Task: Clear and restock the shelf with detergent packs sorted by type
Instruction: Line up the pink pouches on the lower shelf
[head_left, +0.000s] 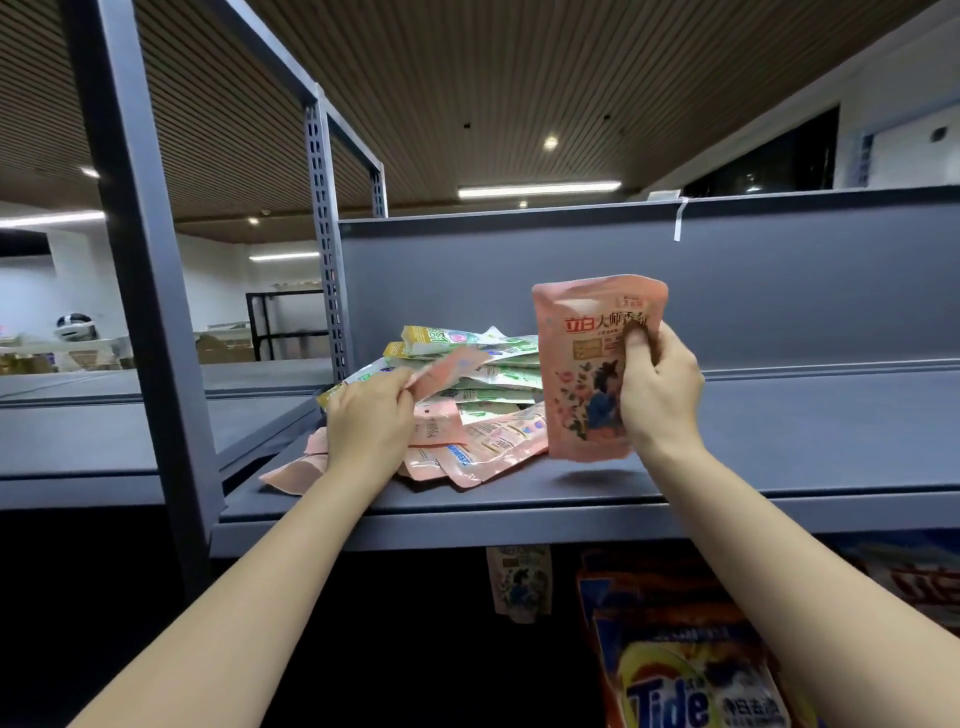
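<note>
**Pink pack held up, mixed pile sat on the shelf**

Pink is the colour of the pouch (592, 369) being held upright in the right hand (657, 387), with the thumb pressed on its printed front and the fingers curled round its right edge. It's kept just above the grey metal shelf (779, 441), a shadow being cast right under it.

Over to the left, a messy pile of packs (483, 410) is heaped on the same shelf: green-and-white ones (498, 364) are stacked on top and toward the back, pink ones (488, 447) are spread flat underneath and at the front. The held pouch is touching or nearly touching the pile's right side; it can't be told which.

The left hand (369, 421) is laid against the pile's left side, and the corner of another pink pack (449, 369) is pinched between its thumb and fingers, lifted slightly off the stack. A couple more pink packs (298, 470) are poking out beneath that wrist at the shelf's front edge.

Below the shelf, a Tide bag (691, 675) and a hanging floral pouch (519, 582) can be made out in the dim lower level.
</note>
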